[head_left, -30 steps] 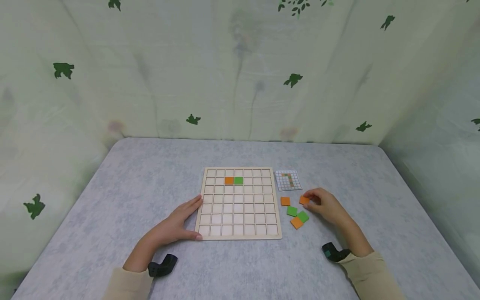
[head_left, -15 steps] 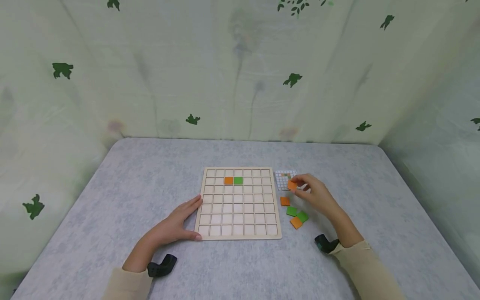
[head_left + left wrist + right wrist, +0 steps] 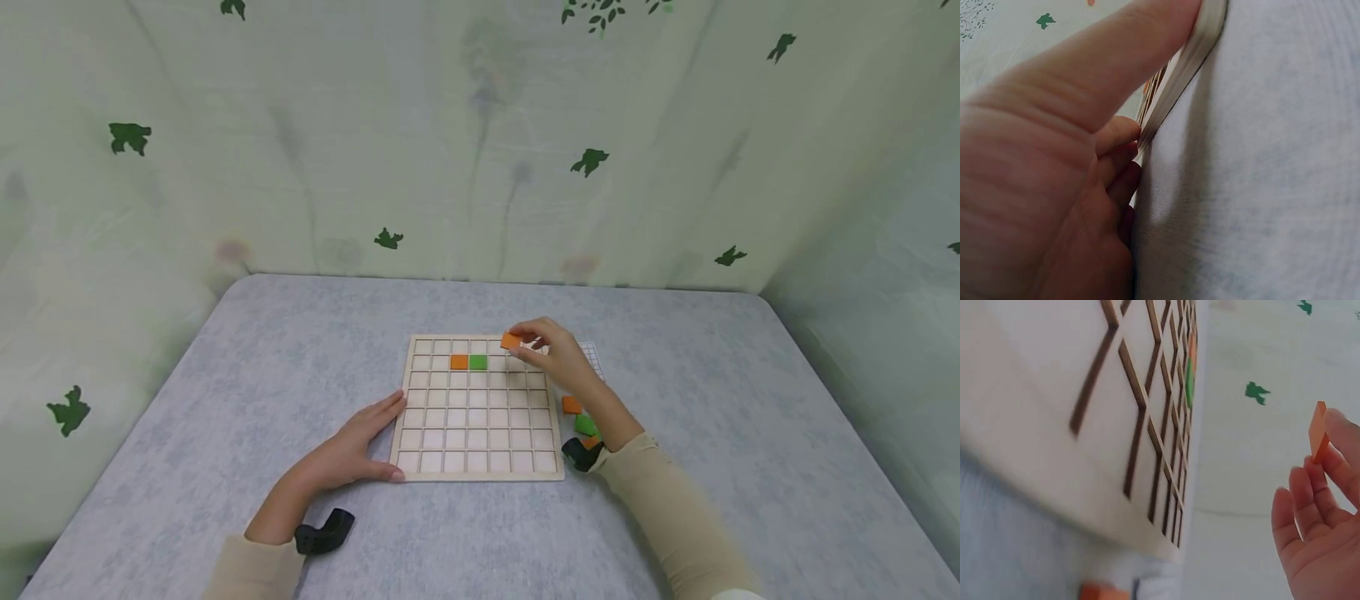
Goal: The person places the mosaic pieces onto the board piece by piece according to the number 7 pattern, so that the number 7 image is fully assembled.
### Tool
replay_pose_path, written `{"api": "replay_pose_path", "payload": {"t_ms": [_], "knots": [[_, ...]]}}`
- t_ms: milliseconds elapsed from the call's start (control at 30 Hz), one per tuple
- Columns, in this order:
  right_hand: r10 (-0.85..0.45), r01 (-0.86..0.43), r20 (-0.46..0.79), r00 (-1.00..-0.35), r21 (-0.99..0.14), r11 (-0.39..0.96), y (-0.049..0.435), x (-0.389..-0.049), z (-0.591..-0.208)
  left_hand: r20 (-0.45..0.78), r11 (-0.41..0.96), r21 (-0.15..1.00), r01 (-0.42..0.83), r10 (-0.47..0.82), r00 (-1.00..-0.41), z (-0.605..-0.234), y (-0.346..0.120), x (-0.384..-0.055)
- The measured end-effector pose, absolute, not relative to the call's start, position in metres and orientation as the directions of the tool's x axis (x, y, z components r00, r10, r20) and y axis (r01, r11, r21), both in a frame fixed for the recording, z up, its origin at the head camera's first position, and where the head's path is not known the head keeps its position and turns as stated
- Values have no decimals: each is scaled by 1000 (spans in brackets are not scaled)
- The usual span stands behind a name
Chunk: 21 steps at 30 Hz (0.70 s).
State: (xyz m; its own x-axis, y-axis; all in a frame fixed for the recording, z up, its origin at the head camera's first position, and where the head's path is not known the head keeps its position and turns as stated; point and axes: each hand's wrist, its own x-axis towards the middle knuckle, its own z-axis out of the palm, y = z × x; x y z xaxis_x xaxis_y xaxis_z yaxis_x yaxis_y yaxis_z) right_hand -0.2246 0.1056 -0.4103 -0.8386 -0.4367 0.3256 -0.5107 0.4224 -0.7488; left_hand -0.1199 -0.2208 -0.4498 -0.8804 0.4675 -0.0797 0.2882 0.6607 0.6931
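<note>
Tile [image 3: 510, 341], plain orange, in right hand [image 3: 557, 350]

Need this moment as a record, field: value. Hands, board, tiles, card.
left_hand: left hand touches the board's left edge and near-left corner
right_hand: right hand pinches a raised orange tile
board: gridded board, flat on table
placed_tiles: orange square and green square, adjacent, second row from far edge
loose_tiles: right of board, partly hidden by right arm; full count unclear
card: grid card, right of board, mostly covered by right hand
</note>
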Motion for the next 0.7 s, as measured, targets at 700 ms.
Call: {"api": "replay_pose_path", "payload": {"t_ms": [700], "knots": [[-466, -412, 125, -876, -695, 589, 82, -239, -451, -84, 661, 697, 279, 462, -883, -449, -221, -119]]}}
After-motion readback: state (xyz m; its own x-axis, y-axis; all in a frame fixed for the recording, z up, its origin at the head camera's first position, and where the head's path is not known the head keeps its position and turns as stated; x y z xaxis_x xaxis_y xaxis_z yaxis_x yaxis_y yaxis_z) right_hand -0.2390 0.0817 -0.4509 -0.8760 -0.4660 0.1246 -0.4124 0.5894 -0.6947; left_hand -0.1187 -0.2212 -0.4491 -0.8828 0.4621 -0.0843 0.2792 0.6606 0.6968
